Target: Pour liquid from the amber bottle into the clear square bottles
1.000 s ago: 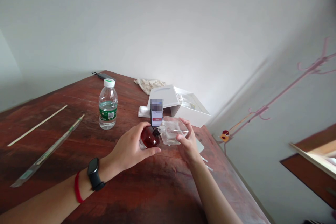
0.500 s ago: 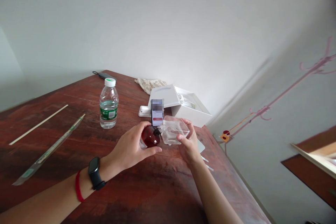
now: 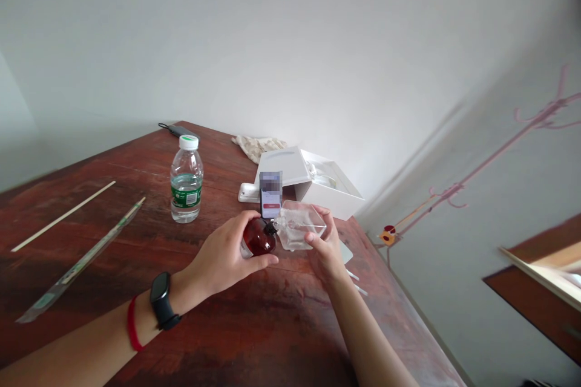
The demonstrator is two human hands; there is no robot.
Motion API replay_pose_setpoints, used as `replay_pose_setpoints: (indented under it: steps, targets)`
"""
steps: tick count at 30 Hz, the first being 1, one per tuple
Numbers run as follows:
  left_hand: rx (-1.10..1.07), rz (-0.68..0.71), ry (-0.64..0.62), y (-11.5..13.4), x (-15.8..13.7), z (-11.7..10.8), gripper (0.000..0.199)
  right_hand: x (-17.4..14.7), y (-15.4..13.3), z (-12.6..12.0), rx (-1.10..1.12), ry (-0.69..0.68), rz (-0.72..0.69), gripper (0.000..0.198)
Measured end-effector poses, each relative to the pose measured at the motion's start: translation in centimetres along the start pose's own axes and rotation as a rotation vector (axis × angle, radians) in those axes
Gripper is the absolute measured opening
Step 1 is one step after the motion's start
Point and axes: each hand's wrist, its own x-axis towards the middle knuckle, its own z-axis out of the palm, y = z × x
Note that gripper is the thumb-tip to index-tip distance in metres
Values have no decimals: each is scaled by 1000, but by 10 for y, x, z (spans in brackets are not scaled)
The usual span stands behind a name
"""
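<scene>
Tilted on its side, a bottle of dark red liquid is gripped by my left hand, its dark neck pointing right. My right hand holds a clear square bottle, also tipped over, with its neck turned left. The two necks meet, or nearly so, between my hands; I cannot tell if they touch. Just behind the necks a phone stands upright with its screen lit. A water bottle with a green label stands to the left, partly filled and capped.
A bare wooden chopstick and chopsticks in a plastic sleeve lie at the left. Behind my hands are a white case, an open white box and a cloth. A pink coat rack stands beyond the table's right edge.
The view has shifted very slightly. Both hands keep their hold on the two bottles in almost the same pose.
</scene>
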Motion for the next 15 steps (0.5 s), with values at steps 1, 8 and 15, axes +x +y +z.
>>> replay_pose_setpoints:
  steps: [1, 8, 15]
  targets:
    - [0, -2, -1, 0, 0, 0, 69, 0, 0, 0, 0, 3, -3, 71]
    - [-13, -11, -7, 1, 0, -1, 70, -1, -2, 0, -28, -2, -6, 70]
    - [-21, -1, -4, 2, 1, -2, 67, -1, -4, 2, -43, 5, -16, 68]
